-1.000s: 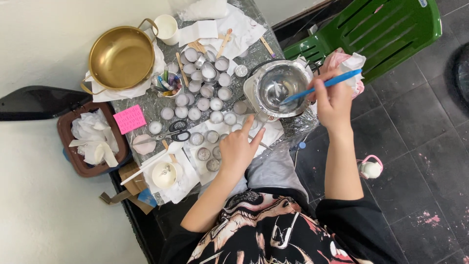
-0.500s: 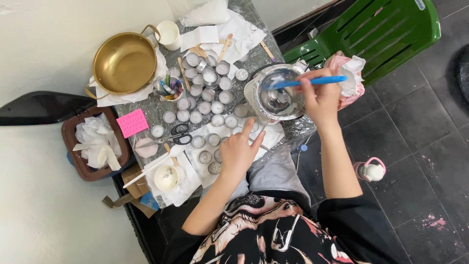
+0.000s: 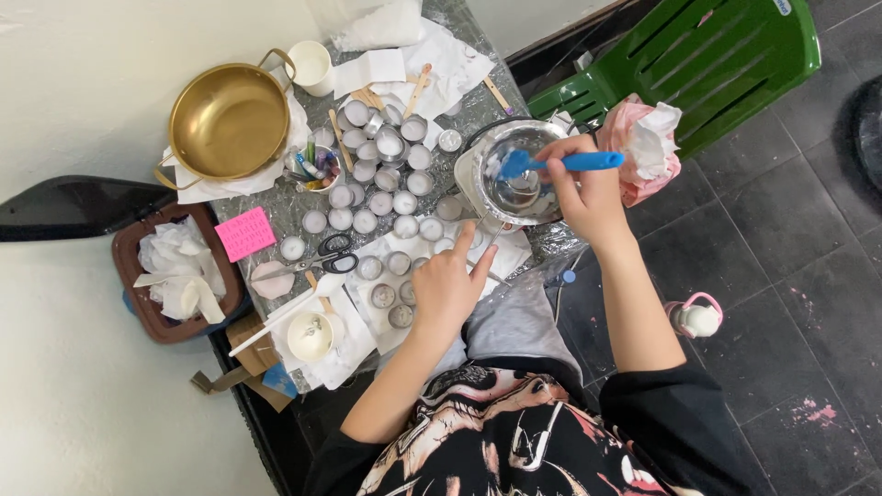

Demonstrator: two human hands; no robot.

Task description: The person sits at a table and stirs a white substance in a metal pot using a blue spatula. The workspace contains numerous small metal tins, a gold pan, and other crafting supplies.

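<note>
Head view shows our right hand [image 3: 588, 197] gripping a blue plastic spatula [image 3: 560, 163], its blade inside the round shiny steel bowl [image 3: 514, 174] at the foil-covered table's [image 3: 294, 207] right edge. Our left hand [image 3: 447, 285] rests on white paper, fingers loosely spread, holding nothing, beside small round metal candle cups [image 3: 381, 197].

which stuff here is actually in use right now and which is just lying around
In use:
right hand holding blue spatula
round steel bowl
left hand resting by small round metal cups

Lying about:
brass-coloured pot
black-handled scissors
pink sticky note
green plastic chair
</note>
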